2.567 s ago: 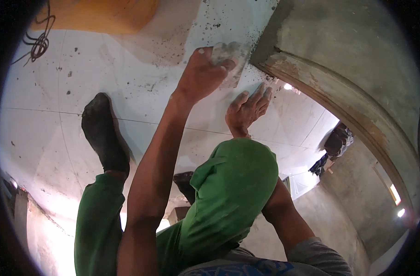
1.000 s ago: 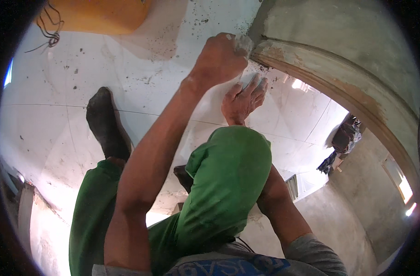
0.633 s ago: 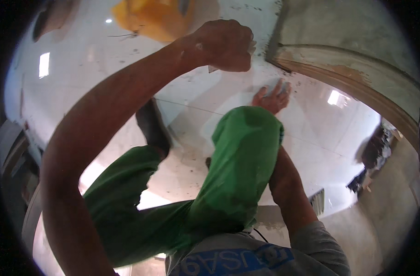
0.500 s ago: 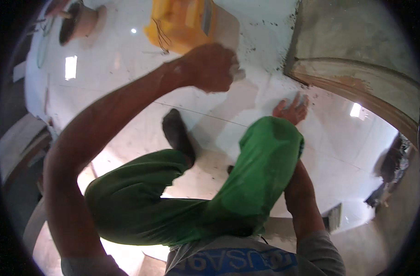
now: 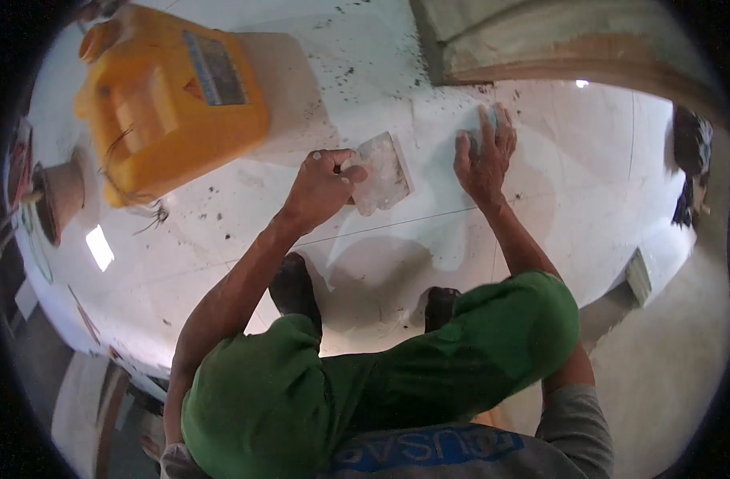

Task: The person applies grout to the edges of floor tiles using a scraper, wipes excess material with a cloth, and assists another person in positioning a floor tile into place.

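Observation:
In my left hand [image 5: 323, 190] is a flat, roughly square whitish piece [image 5: 381, 176], like a chip of tile or clear plastic. The thumb and fingers pinch its left edge. It is at or just above the white tiled floor [image 5: 589, 215]; I cannot tell if it touches. To its right, my right hand [image 5: 486, 156] rests palm down on the floor with fingers stretched out and holds nothing. A yellow jerrycan [image 5: 173, 112] lies beyond my left hand, with thin dark wires beside its lower edge.
Dark crumbs of dirt are scattered near the jerrycan. A brownish pot-like container [image 5: 59, 199] is at the far left. A curved, plastered edge [image 5: 541, 60] juts in at the upper right. Dark crumpled material [image 5: 688, 152] sits at the right, with a small block [image 5: 639, 278] below it.
My view has shifted, so the jerrycan appears further left and larger. My left hand has come lower and the whitish piece shows plainly. My right hand reaches further forward past my knee.

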Available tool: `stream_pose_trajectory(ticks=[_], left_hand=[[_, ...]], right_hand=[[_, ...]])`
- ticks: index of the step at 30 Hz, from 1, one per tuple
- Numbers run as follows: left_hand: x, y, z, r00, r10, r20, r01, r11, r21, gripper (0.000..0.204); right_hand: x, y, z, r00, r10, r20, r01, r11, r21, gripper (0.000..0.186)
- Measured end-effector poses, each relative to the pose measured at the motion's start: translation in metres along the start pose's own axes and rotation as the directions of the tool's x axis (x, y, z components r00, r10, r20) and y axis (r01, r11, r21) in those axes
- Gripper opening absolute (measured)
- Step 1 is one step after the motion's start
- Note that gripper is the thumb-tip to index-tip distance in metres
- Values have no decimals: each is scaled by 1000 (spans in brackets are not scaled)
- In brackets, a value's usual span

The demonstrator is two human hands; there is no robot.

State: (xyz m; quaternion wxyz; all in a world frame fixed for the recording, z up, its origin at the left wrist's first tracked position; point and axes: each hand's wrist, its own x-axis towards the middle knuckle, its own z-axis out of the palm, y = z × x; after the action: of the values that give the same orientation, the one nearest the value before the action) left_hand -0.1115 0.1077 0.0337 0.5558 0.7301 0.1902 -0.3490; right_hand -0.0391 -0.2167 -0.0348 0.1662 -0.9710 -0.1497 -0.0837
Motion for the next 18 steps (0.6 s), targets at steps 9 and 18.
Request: stream_pose_trajectory(ticks=[9, 18], left_hand=[[-17, 11, 9, 995, -72, -62, 30, 858, -512, 32], [-75, 47, 4, 983, 144, 116, -45, 796, -603, 36]], right_hand=[[-11, -85, -103, 915, -82, 395, -95, 908, 409, 69], [17, -156, -140, 714, -204, 670, 205, 976, 79, 42]])
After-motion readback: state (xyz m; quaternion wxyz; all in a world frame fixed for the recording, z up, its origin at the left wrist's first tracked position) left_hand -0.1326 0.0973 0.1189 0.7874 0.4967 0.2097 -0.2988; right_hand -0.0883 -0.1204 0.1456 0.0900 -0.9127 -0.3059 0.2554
